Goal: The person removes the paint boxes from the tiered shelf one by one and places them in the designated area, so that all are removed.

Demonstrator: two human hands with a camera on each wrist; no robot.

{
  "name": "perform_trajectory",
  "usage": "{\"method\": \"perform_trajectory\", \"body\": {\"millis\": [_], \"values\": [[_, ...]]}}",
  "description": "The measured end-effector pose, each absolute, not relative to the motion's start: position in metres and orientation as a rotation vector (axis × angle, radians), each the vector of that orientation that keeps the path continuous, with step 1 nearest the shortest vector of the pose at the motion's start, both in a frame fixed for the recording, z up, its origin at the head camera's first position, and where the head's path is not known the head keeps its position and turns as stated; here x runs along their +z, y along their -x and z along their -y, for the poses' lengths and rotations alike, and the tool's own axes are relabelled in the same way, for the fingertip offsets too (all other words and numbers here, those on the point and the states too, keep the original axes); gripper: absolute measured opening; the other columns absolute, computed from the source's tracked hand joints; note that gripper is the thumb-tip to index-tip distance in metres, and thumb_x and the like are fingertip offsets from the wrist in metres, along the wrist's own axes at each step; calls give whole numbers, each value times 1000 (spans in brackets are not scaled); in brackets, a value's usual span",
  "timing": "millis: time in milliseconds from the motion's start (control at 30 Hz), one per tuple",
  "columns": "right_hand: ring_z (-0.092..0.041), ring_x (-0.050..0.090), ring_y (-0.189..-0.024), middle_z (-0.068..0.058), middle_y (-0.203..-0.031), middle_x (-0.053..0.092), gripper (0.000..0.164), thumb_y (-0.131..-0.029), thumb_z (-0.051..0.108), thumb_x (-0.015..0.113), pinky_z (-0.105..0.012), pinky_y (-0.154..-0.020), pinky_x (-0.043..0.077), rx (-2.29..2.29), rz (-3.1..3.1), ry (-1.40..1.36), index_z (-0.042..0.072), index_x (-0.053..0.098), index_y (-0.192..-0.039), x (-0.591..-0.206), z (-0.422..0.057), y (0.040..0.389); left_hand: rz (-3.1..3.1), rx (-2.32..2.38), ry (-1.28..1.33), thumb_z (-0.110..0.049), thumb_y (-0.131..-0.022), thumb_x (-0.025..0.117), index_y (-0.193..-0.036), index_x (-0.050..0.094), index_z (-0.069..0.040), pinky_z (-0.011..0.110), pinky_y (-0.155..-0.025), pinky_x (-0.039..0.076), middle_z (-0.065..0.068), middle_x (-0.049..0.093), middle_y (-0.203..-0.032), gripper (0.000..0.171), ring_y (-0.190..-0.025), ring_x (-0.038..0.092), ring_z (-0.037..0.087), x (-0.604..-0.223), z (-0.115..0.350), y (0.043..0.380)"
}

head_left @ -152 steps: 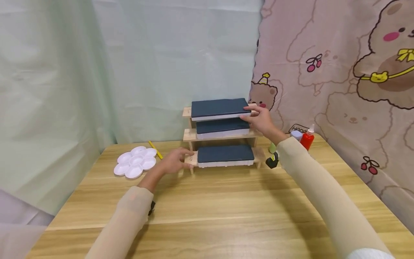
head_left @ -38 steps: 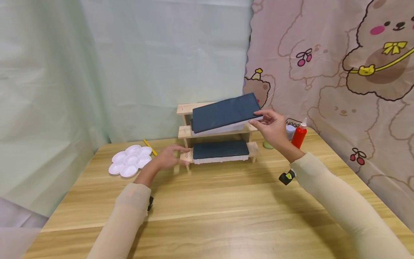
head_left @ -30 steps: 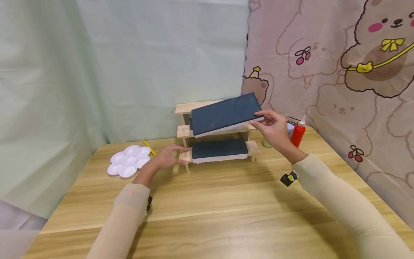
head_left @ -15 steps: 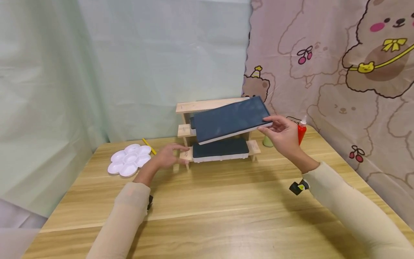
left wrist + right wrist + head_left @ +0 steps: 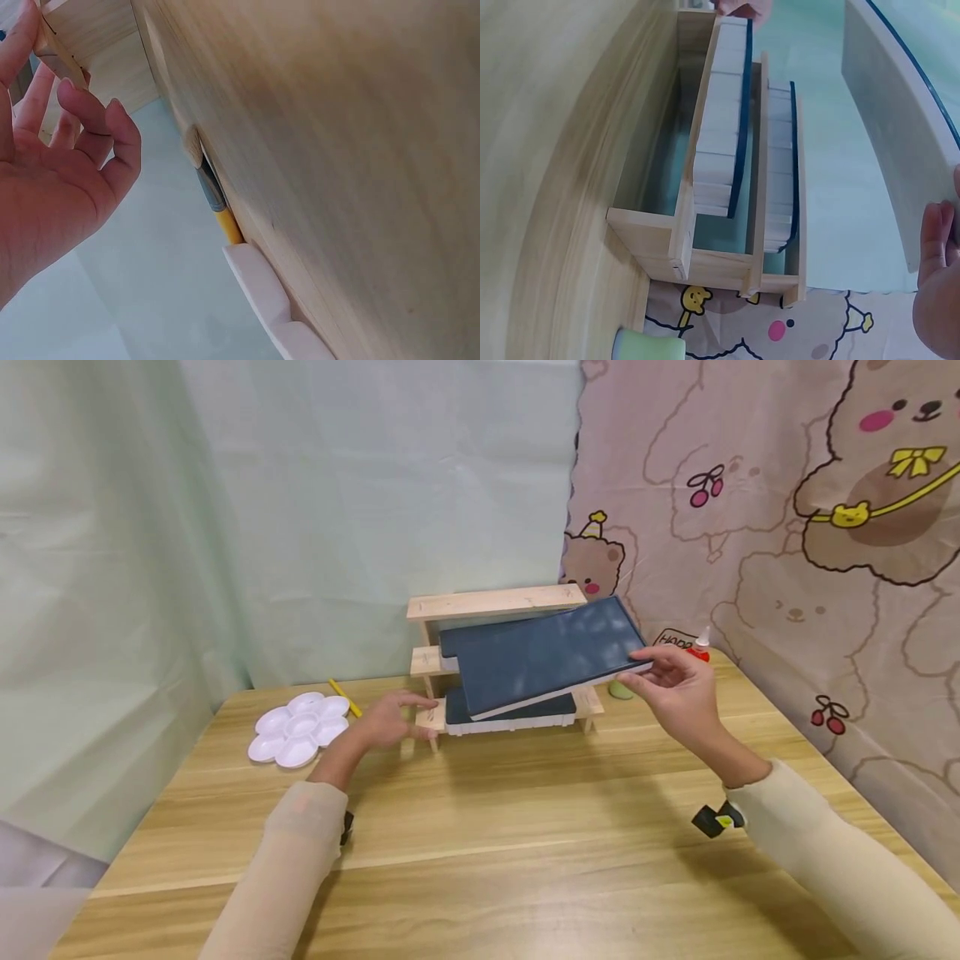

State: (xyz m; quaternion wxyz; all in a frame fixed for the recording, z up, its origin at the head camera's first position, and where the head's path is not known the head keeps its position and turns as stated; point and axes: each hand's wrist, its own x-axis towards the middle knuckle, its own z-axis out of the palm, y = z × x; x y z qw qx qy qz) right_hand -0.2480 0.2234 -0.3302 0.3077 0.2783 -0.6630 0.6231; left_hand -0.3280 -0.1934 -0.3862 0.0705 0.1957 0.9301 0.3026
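My right hand [image 5: 678,697] pinches the right end of a flat white box with a dark blue lid [image 5: 551,652]. That box hangs tilted in front of a three-tier wooden rack [image 5: 495,602], its left end lower. In the right wrist view, its white underside [image 5: 900,135] shows apart from the rack. A similar box [image 5: 448,642] on the middle tier is partly covered by it. Another [image 5: 517,724] lies on the lowest tier. My left hand [image 5: 386,722] grips the left end of the lowest tier between thumb and finger, other fingers curled in the left wrist view.
A white flower-shaped palette [image 5: 300,731] lies at the left, beside a yellow-handled brush [image 5: 214,191]. Right of the rack stand a green container [image 5: 620,688] and a red bottle with a white nozzle [image 5: 701,647], mostly behind my right hand. Curtains border the table.
My right hand has taken the top box off the upper tier, tilted it and brought it forward, down and to the right. The upper tier is now bare. My left hand has stayed put.
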Motion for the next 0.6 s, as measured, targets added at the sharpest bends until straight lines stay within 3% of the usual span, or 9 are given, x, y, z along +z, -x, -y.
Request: {"method": "perform_trajectory", "body": {"millis": [300,600], "values": [[-9,70,-73,-4,-88,69,32,-70,-32,68,-18,-69,56,1677,1715,-784,-20,64,-99,-334,-231,234,-2799,897,-615,-31,-83,81,-134,63,-12,57,-111,30,15,54,-142,58,-137,39,40,-388,194,336],[-9,70,-73,-3,-87,69,30,-72,-16,79,-19,-69,56,1655,1724,-823,-22,62,-96,-337,-241,218,-2804,890,-616,-32,-83,81,-135,62,-12,58,-111,30,15,53,-142,59,-137,38,40,-386,194,334]]}}
